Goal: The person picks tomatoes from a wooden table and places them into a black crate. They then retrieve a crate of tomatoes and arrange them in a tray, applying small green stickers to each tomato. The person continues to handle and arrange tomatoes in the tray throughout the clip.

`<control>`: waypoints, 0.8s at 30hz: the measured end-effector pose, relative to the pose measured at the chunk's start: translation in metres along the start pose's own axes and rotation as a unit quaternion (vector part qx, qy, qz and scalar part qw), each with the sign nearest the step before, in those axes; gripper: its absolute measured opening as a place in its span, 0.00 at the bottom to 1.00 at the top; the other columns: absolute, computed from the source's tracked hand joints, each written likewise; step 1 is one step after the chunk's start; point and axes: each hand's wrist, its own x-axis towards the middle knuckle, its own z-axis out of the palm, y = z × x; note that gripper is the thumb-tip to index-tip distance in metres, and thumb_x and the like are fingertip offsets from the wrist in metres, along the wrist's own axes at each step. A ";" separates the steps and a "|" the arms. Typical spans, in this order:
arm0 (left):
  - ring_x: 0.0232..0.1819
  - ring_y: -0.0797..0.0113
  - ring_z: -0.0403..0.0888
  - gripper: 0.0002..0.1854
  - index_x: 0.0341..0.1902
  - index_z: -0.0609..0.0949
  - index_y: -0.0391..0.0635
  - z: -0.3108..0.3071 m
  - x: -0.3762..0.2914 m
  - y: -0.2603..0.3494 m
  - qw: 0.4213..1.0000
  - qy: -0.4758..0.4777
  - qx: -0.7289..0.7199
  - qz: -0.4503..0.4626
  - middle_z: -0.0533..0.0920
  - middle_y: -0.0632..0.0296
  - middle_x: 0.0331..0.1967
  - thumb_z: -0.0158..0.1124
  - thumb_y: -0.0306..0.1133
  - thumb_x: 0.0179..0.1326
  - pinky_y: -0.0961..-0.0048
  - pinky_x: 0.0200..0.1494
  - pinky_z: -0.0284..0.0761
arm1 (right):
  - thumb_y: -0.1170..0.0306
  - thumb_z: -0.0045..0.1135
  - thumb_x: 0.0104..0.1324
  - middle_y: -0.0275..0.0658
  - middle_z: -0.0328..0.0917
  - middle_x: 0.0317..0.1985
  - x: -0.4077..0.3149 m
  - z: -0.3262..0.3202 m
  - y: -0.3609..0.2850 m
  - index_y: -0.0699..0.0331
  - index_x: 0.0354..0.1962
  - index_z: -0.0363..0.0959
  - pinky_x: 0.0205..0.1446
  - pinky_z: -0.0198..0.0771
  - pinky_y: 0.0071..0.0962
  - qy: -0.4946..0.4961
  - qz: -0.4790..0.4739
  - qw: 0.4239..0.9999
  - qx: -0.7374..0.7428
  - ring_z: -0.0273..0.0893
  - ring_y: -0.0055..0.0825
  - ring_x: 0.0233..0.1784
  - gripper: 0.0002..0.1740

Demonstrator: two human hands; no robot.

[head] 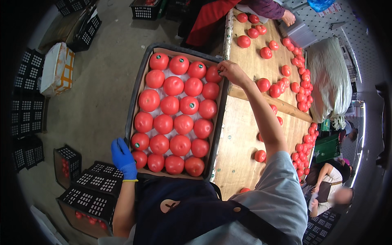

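Note:
In front of me a black plastic crate (132, 107) with a brown cardboard lining holds rows of large red tomatoes (173, 86). Several of them bear small round green stickers (192, 105). My right hand (231, 72), bare, reaches over the crate's far right corner. Its fingertips pinch a dark green sticker (219, 71) against the corner tomato (213, 74). At the crate's left side, near its front corner, is my left hand (123, 156) in a blue glove. Its fingers are bent by the rim, and whether they grip it is hidden.
Right of the crate, a wooden sorting table (245, 122) with a raised divider (284, 107) carries loose tomatoes. A co-worker's hand (288, 17) is at its far end. Slatted black crates (88, 199) and a white foam box (57, 69) stand on the floor to the left. Another person (327, 183) is at right.

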 end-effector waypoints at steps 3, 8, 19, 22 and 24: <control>0.37 0.50 0.77 0.14 0.42 0.75 0.35 0.000 0.000 0.001 1.000 0.004 0.012 0.000 0.78 0.47 0.37 0.51 0.37 0.70 0.64 0.42 0.71 | 0.76 0.60 0.53 0.45 0.75 0.35 0.003 0.001 0.003 0.67 0.37 0.71 0.44 0.73 0.34 -0.019 0.002 0.999 -0.028 0.77 0.41 0.39 0.12; 0.37 0.50 0.77 0.14 0.42 0.76 0.35 0.001 0.000 -0.002 0.999 0.012 0.037 0.012 0.79 0.47 0.37 0.51 0.37 0.70 0.64 0.42 0.71 | 0.76 0.60 0.54 0.46 0.73 0.37 -0.004 0.006 0.001 0.67 0.38 0.72 0.46 0.73 0.33 0.016 -0.016 0.997 -0.076 0.77 0.41 0.40 0.12; 0.35 0.51 0.76 0.14 0.39 0.75 0.35 0.001 0.001 -0.002 0.999 0.004 0.033 0.013 0.78 0.48 0.34 0.51 0.37 0.70 0.63 0.41 0.71 | 0.73 0.62 0.55 0.47 0.74 0.37 -0.008 0.010 -0.003 0.66 0.37 0.70 0.46 0.71 0.37 0.044 0.020 0.997 -0.060 0.75 0.47 0.42 0.13; 0.35 0.51 0.76 0.14 0.39 0.75 0.35 0.000 0.001 -0.001 0.999 0.002 0.035 0.013 0.78 0.48 0.34 0.51 0.37 0.70 0.63 0.40 0.71 | 0.73 0.61 0.55 0.48 0.74 0.35 -0.014 0.011 -0.008 0.67 0.34 0.72 0.45 0.71 0.37 0.069 0.026 0.996 -0.044 0.76 0.46 0.40 0.10; 0.35 0.51 0.76 0.14 0.39 0.75 0.35 0.001 0.001 -0.001 1.000 -0.001 0.021 0.006 0.78 0.48 0.34 0.51 0.37 0.70 0.63 0.40 0.71 | 0.72 0.61 0.56 0.48 0.75 0.33 -0.014 0.007 -0.005 0.68 0.32 0.74 0.44 0.72 0.36 0.074 0.046 0.996 0.006 0.77 0.45 0.39 0.08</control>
